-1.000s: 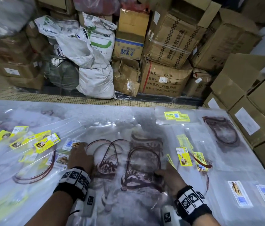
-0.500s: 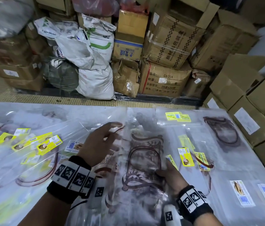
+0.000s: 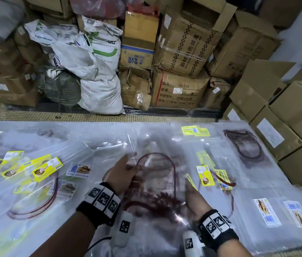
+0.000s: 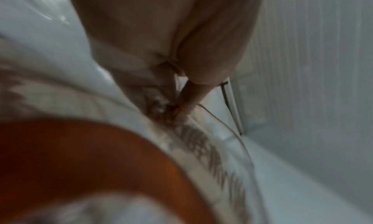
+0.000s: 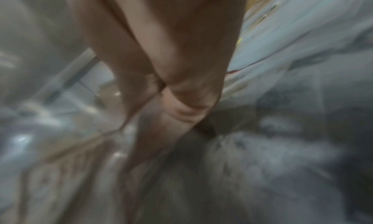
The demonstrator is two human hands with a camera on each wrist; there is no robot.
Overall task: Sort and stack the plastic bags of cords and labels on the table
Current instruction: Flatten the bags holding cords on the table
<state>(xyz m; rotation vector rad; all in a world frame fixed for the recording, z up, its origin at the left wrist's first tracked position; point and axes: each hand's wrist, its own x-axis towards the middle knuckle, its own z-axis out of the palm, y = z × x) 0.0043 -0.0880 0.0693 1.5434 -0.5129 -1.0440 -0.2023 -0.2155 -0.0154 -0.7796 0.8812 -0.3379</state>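
Left hand (image 3: 122, 175) pinches left edge of the clear bag of dark red cords (image 3: 155, 184) at table (image 3: 16, 236) centre-near — right hand (image 3: 195, 203) on its right edge, finger grip unclear.

1. The left hand (image 3: 122, 175) pinched the left edge of a clear plastic bag holding dark red looped cords (image 3: 155, 184), lifted off the table.
2. The right hand (image 3: 196, 203) held that bag's right side, fingers hidden behind the plastic.
3. More clear bags with yellow rectangular labels (image 3: 47, 168) lay spread to the left on the plastic-covered table (image 3: 109, 134).
4. Brown cardboard boxes (image 3: 180, 89) and white woven sacks (image 3: 100, 93) stood beyond the table.
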